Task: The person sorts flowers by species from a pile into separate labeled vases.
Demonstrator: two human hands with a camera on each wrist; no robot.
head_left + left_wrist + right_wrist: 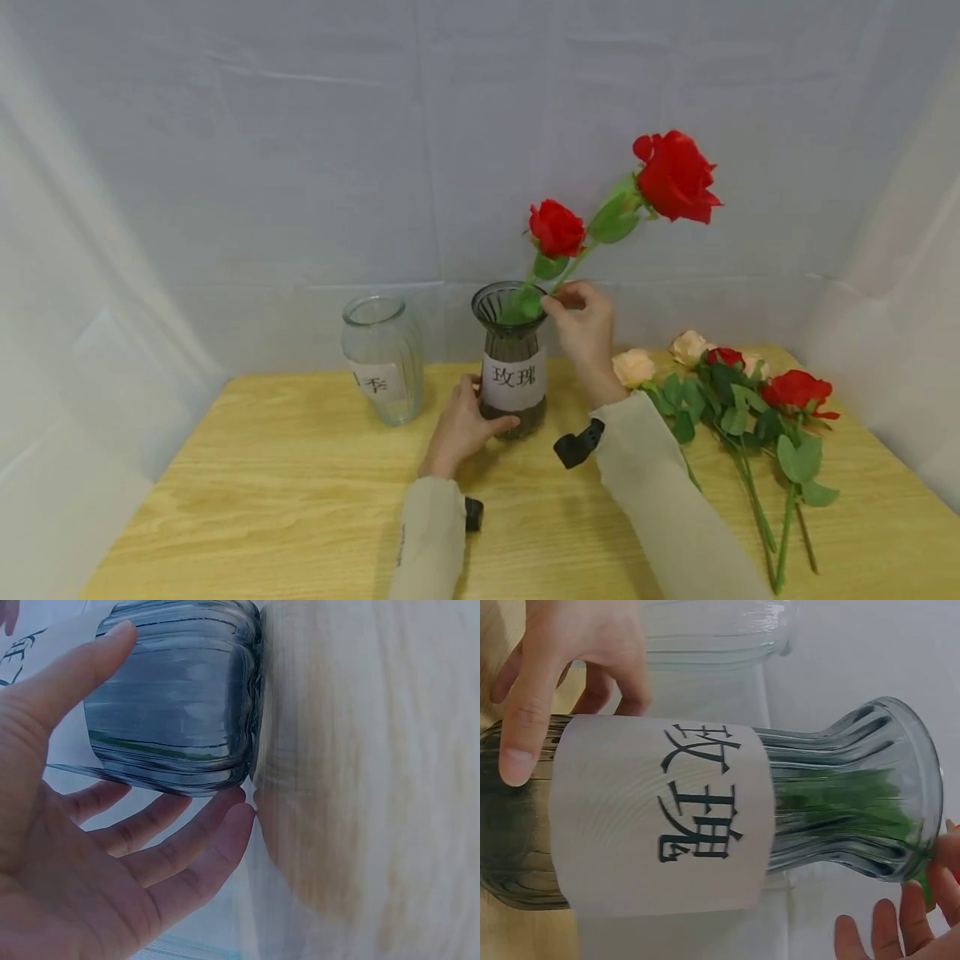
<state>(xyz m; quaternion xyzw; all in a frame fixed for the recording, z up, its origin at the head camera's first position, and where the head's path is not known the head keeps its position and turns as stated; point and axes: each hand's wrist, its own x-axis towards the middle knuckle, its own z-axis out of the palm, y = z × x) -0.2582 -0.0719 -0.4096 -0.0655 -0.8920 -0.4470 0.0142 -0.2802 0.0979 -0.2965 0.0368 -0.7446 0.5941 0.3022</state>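
A dark glass vase (513,337) with a white label stands upright on the table. My left hand (462,427) holds its lower part, thumb across the front and fingers at the side and behind. At the rim, my right hand (585,323) pinches the stem of a large red rose (677,177), which leans up to the right. Whether those fingertips also grip the glass rim is hard to tell. A smaller red rose (557,228) rises from the vase mouth. Green leaves (840,799) show through the vase neck in the right wrist view.
Left of the dark vase stands a clear glass vase (382,358) with a partly visible label. Several red and pale peach roses lie on the right of the wooden table (300,500), among them a red one (798,390). A pale curtain (300,167) hangs behind.
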